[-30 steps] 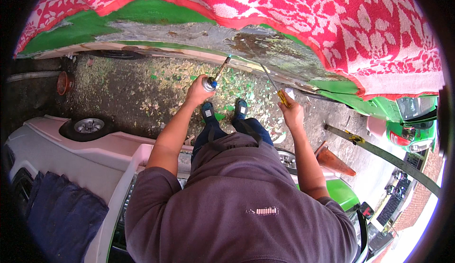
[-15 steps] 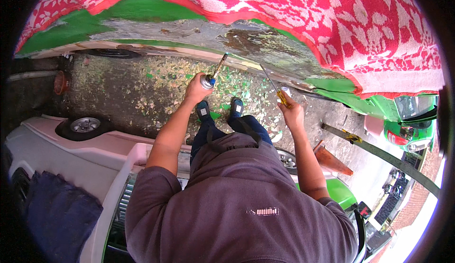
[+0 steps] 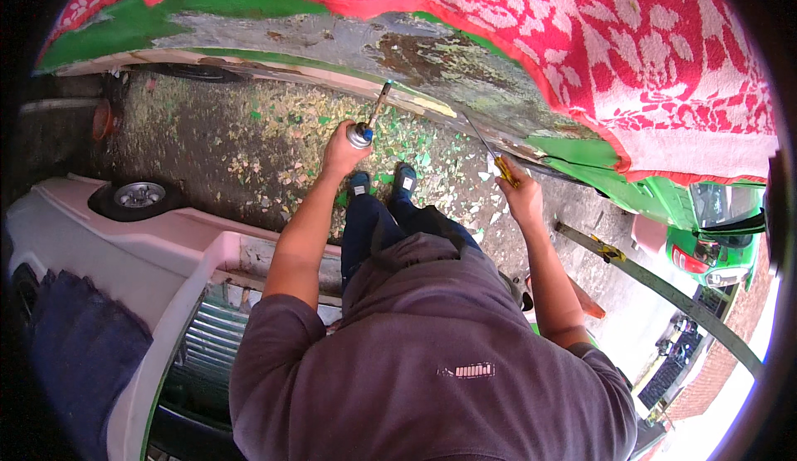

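Note:
My left hand (image 3: pixel 340 159) is wrapped round the canister of a blowtorch (image 3: pixel 360 134), whose thin nozzle points away from me with its tip by the lower edge of a car body panel (image 3: pixel 299 41). That panel is patchy, with green paint, bare grey and brown areas and flaking cream bits. In my right hand (image 3: pixel 525 197) is a screwdriver (image 3: pixel 505 172) with a yellow handle. Its long shaft reaches toward the same lower edge, right of the torch; I cannot tell whether the tip touches. No flame shows at the nozzle.
A red and white floral towel (image 3: pixel 631 62) covers the car above the panel. Green and cream paint flakes (image 3: pixel 290 120) litter the ground round my feet. Behind me stands a pale pink vehicle (image 3: pixel 191 220). To my right are a long metal beam (image 3: pixel 664 282) and an orange cone (image 3: pixel 586 299).
The view has shifted a little. My right hand has moved slightly right and turned with the screwdriver. Both hands keep their tools, and my right forearm now covers more of the cone.

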Available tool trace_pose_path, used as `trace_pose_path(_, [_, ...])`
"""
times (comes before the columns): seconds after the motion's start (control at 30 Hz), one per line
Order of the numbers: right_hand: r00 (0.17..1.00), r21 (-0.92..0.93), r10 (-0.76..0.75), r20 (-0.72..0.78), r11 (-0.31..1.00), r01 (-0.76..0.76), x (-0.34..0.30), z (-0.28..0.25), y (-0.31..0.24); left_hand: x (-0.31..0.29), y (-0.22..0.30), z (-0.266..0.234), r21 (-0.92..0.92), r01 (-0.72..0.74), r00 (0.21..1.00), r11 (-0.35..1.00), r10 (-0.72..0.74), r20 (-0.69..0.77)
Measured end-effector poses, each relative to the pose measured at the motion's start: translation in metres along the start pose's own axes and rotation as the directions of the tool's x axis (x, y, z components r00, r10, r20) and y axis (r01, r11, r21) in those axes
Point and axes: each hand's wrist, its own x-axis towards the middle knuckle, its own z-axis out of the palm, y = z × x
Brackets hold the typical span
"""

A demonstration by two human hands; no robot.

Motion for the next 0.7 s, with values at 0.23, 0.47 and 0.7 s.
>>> trace_pose_path(0.23, [0.999, 0.1, 0.038, -0.009, 0.994, -0.037, -0.012, 0.011, -0.002, -0.007, -0.012, 0.005, 0.042, -0.053, 0.998, 0.998, 0.054, -0.032])
trace_pose_path(0.47, [0.996, 0.221, 0.078, -0.045, 0.973, -0.066, -0.035, 0.025, -0.026, 0.001, -0.01, -0.004, 0.12, -0.109, 0.994, 0.987, 0.107, 0.019])
trace_pose_path(0.7, [0.982, 0.346, 0.153, -0.111, 0.932, -0.107, -0.065, 0.039, -0.01, -0.002, -0.001, -0.006, 0.154, -0.086, 0.996, 0.984, 0.087, 0.004])
